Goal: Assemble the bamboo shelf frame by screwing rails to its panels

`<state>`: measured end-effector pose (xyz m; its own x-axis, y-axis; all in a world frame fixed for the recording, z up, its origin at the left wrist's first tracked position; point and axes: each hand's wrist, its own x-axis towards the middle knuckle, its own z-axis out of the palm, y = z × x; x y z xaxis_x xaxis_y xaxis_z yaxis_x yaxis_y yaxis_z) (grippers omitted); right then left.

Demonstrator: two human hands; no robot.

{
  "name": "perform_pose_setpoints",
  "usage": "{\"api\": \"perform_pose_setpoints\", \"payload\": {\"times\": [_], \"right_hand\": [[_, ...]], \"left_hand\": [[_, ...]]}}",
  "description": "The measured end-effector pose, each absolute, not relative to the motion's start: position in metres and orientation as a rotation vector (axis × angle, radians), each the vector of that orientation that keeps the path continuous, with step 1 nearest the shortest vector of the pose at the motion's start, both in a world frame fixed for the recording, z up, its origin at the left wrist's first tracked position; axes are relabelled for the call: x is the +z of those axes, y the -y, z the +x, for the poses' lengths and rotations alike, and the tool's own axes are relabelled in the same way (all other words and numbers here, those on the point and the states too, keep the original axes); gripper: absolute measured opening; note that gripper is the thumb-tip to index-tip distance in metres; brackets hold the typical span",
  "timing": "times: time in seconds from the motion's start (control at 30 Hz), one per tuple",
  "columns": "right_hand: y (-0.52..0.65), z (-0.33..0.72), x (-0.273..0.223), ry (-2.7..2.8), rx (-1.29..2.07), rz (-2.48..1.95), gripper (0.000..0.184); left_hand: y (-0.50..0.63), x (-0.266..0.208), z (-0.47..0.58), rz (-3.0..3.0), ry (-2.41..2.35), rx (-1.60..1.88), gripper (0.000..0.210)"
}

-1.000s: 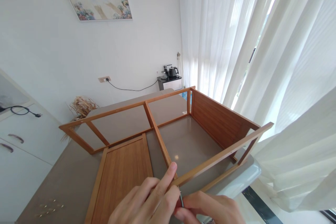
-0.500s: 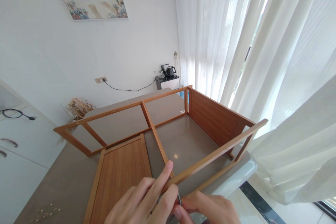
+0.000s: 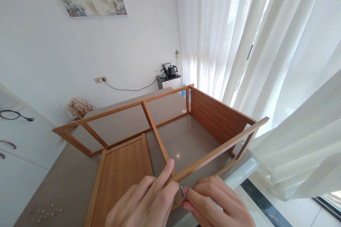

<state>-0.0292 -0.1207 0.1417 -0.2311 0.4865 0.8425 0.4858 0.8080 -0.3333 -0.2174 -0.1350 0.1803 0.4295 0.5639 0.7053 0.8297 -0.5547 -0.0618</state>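
While the left hand [image 3: 145, 204] pinches the wooden frame [image 3: 170, 131] at the counter's [image 3: 66, 184] near edge, the right hand's [image 3: 215, 204] fingers grip a small metal tool [image 3: 183, 193] at the joint; slipping could mar the wood.

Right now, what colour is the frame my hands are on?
Warm orange-brown wood, on the frame in the head view.

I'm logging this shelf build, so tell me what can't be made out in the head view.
- Small metal tool: its tip and length, covered by the right hand and left hand.
- Frame joint nearest the camera: behind the left hand's fingers.
- Small fasteners on the table: too small to identify.
- Both wrists: cut off by the bottom edge.
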Motion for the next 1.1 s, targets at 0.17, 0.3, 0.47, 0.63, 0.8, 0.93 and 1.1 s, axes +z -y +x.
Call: {"api": "perform_pose_setpoints", "payload": {"times": [0.17,0.3,0.47,0.63,0.8,0.93,1.1], "right_hand": [[0.120,-0.025,0.143,1.936,-0.060,-0.728,0.017],[0.124,-0.015,0.161,2.106,-0.015,-0.793,0.016],[0.125,-0.003,0.188,2.292,-0.096,-0.751,0.024],[0.120,-0.002,0.202,2.398,-0.182,-0.724,0.029],[0.117,-0.003,0.201,2.390,-0.208,-0.668,0.037],[0.119,-0.003,0.199,2.389,-0.184,-0.700,0.031],[0.114,-0.013,0.175,2.156,0.015,-0.722,0.024]], "left_hand": [[0.137,0.182,-0.216,-2.289,1.218,-0.925,0.023],[0.136,0.180,-0.219,-2.314,1.188,-0.917,0.019],[0.134,0.180,-0.223,-2.335,1.141,-0.885,0.017],[0.135,0.181,-0.222,-2.336,1.146,-0.902,0.017],[0.133,0.179,-0.221,-2.323,1.150,-0.902,0.016],[0.132,0.180,-0.222,-2.310,1.125,-0.899,0.016],[0.133,0.185,-0.219,-2.246,1.110,-0.842,0.024]]}}
